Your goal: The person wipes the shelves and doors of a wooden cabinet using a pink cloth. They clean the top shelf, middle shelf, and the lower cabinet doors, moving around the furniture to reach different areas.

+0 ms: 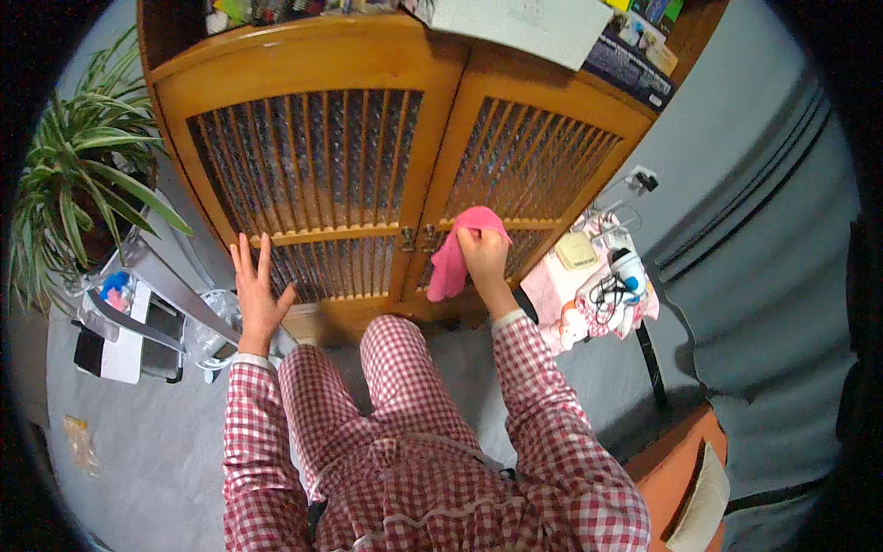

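Observation:
A wooden cabinet (441, 131) with two slatted doors stands before me, patterned glass or lining showing behind the slats. My right hand (483, 255) is closed on a pink cloth (450, 265), held at the lower part of the right door, just right of the metal door knobs (417, 239). The cloth hangs down on the left of the fist and partly hides the slats. My left hand (259, 283), fingers spread and holding nothing, is at the lower left edge of the left door; whether it touches the wood I cannot tell.
A spider plant (90, 172) and a plastic-lined waste bin (210, 328) stand left. At right, a small table with a pink patterned cloth (552, 314) bears a cream box (575, 250) and a cabled white device (626, 269). A white box (524, 27) lies on the cabinet's upper ledge.

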Action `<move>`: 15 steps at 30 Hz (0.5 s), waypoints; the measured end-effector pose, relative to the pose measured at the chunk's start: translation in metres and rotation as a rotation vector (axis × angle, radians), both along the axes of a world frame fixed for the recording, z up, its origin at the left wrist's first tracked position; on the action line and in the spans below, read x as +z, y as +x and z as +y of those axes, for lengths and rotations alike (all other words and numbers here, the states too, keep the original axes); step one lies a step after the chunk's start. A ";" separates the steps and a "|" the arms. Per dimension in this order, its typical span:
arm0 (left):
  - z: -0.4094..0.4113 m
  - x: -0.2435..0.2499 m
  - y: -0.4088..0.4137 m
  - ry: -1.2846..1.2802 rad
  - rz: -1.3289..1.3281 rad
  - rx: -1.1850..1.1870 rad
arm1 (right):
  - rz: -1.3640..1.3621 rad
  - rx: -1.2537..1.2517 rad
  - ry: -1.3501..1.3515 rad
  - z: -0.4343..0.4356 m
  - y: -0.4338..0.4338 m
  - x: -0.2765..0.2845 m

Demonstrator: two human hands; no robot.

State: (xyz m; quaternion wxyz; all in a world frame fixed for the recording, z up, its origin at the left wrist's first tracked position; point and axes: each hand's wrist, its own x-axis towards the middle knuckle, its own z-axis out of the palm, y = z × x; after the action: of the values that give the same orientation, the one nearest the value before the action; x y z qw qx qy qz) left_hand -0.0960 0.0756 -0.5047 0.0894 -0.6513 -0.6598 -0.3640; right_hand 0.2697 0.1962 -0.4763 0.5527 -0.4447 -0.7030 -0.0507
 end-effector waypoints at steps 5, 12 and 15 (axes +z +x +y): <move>0.001 0.001 0.001 0.012 -0.017 -0.013 | 0.118 0.040 0.178 -0.002 -0.016 0.096; -0.001 0.000 0.004 0.022 -0.007 0.001 | 0.006 -0.244 0.246 0.013 -0.046 0.097; -0.003 -0.001 0.002 0.034 -0.003 0.000 | 0.008 -0.143 0.204 0.011 -0.045 0.052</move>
State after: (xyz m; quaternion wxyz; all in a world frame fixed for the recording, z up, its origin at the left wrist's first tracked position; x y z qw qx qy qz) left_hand -0.0942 0.0726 -0.5057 0.0995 -0.6491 -0.6536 -0.3763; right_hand 0.2244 0.2072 -0.4246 0.5929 -0.4354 -0.6583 -0.1597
